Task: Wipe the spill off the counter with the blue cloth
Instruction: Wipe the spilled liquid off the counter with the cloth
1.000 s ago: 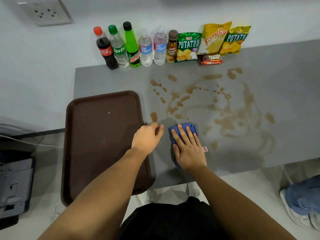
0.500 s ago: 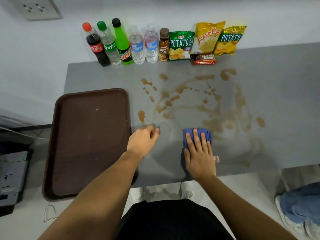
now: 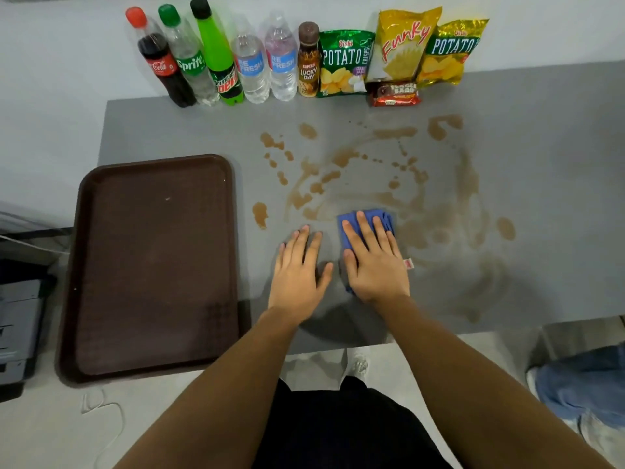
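Note:
A folded blue cloth [image 3: 385, 219] lies on the grey counter [image 3: 541, 137] near its front edge. My right hand [image 3: 373, 262] presses flat on top of it, fingers spread, covering most of the cloth. My left hand [image 3: 299, 269] rests flat and open on the bare counter just left of the cloth, holding nothing. A brown spill [image 3: 341, 155] spreads in blotches and smears across the counter beyond and to the right of the cloth, with one separate puddle [image 3: 259, 214] to the left.
A dark brown tray [image 3: 152, 265] overhangs the counter's left front edge. Several drink bottles [image 3: 252, 69] and snack bags [image 3: 402, 45] line the back wall. Another person's jeans and shoe [image 3: 585, 384] show at the lower right. A dark device [image 3: 17, 319] sits at left.
My right hand has slid the cloth to the right and then away from me, into the spill. My left hand has opened from a loose curl and laid flat beside it.

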Available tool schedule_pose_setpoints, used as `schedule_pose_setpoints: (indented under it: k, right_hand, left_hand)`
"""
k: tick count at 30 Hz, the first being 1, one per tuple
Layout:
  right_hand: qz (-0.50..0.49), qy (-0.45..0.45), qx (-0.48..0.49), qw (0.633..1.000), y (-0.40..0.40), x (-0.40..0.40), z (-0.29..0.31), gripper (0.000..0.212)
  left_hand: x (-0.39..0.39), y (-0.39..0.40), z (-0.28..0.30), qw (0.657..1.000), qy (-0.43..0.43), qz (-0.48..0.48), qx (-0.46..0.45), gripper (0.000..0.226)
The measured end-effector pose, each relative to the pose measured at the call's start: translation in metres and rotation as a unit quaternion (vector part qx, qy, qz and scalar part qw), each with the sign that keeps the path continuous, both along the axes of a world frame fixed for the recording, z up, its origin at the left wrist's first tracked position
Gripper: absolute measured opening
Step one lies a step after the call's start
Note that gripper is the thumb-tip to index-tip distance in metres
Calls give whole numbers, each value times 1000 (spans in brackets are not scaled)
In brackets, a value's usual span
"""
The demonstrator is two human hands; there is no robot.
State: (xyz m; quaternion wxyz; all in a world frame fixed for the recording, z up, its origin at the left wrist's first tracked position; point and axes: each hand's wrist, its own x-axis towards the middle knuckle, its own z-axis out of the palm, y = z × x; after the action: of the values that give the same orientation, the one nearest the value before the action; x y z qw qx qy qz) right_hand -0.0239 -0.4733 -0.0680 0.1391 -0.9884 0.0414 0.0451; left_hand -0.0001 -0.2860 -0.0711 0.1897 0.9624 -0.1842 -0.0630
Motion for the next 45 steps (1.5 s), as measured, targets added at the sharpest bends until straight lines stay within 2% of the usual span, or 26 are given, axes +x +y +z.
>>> schedule_pose_setpoints:
  k: [3,12,17,21,25,29,35,41,45]
  right_hand:
    - [-26,-9,-8,1000,-27,-3,-3,60]
    - [-53,33,-48,997,-43,-59,-3,63]
    - [14,28,-50,998,-21,-79,-7,67]
    - [78,24,-31,996,-33,-51,-3,64]
    - [102,12,-34,994,-53,-29,-1,59]
    - [63,9,-19,998,-79,-24,-1,59]
    - [16,9,-52,999,-96,-57,-3,60]
    - [-33,42,-64,996,-53,-102,-7,62]
    - [-18,28,-53,998,-17,-90,-6,64]
  left_hand:
    - [-3,-3,-9,998,-8,-8,54,71]
    - [1,0,-14,997,-15,-12,78,70]
    - [0,-2,-17,997,-28,-9,69,71]
    - [-1,-3,-16,997,-39,4,61,71]
    - [-2,-3,-14,997,-36,7,69,71]
    - [-4,-2,-11,997,-26,1,69,71]
    - [-2,-1,-11,997,-13,2,75,71]
    - [0,0,-10,997,-15,-9,71,71]
    - [-1,0,-11,998,-20,-12,66,71]
